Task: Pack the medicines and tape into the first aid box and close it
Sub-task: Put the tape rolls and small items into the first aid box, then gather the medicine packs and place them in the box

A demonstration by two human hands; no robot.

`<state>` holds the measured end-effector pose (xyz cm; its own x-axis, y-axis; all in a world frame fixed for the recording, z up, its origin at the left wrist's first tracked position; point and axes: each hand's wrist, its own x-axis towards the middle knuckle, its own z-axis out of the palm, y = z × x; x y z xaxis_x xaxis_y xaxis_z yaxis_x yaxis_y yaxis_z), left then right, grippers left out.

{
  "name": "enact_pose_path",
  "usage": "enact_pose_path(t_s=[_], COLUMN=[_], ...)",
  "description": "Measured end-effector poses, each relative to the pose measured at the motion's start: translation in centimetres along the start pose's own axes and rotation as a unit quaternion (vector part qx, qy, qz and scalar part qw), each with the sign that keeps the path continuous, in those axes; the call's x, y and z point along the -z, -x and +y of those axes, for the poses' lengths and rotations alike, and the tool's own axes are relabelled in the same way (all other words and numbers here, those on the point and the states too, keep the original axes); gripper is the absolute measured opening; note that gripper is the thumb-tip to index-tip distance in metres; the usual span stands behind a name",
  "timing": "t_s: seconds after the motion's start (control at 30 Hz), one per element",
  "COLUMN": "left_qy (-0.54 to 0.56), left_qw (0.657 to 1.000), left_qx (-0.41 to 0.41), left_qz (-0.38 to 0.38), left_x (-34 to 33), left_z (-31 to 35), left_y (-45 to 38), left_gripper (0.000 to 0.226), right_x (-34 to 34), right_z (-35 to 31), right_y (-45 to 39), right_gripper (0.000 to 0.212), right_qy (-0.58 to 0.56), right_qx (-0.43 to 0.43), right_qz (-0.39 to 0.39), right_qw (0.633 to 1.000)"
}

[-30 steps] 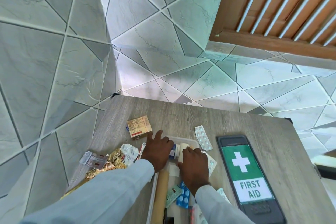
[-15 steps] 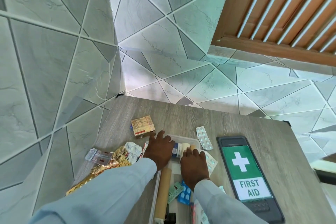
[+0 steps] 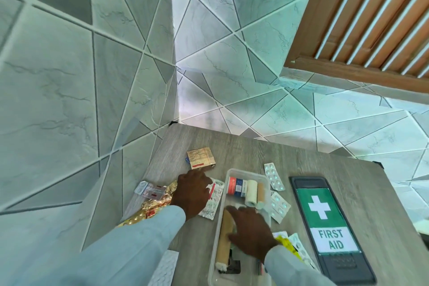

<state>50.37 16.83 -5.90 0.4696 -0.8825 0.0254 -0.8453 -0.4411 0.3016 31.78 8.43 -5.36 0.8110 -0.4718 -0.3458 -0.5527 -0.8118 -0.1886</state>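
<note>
The left hand, fingers loose, covers a blister strip on the tabletop; the right hand, released, hides the box contents.

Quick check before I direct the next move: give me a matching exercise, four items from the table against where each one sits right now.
Items:
1. rolled bandages
2. lid
3. small carton
4. gold foil strips

Places:
A. left of the left hand
B. flat on the table, right of the box
C. inside the clear box, far end
D. beyond the left hand's fingertips

Pairs: 1-C, 2-B, 3-D, 4-A
</note>
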Motion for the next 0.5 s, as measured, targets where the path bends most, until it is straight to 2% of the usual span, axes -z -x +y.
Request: enact_pose_path(t_s=[0.1, 0.17, 0.23, 0.4, 0.5], left_qy=[0.01, 0.01, 0.025, 0.027, 0.027], left_qw=[0.999, 0.999, 0.998, 0.993, 0.991], left_qx=[0.037, 0.051, 0.062, 0.089, 0.114], left_qz=[0.006, 0.003, -0.006, 0.068, 0.062], left_x=[0.3, 0.3, 0.2, -0.8, -0.8], left_z=[-0.1, -0.1, -0.2, 0.5, 1.1], left_y=[1.6, 2.8, 4.0, 7.7, 9.6], left_gripper=[0.035, 0.037, 0.038, 0.034, 0.035], right_x=[-1.5, -1.8, -2.0, -3.0, -3.3], right_z=[-1.6, -1.6, -1.6, -0.9, -0.1], right_y=[2.1, 2.6, 2.8, 3.1, 2.4], right_gripper=[0.099, 0.114, 0.118, 0.087, 0.065], right_qy=[-0.077, -0.114, -0.098, -0.047, -0.065], right_qx=[0.001, -0.006, -0.008, 0.006, 0.004], right_qz=[-0.116, -0.149, -0.154, -0.036, 0.023], right_qw=[0.99, 0.982, 0.983, 0.998, 0.998])
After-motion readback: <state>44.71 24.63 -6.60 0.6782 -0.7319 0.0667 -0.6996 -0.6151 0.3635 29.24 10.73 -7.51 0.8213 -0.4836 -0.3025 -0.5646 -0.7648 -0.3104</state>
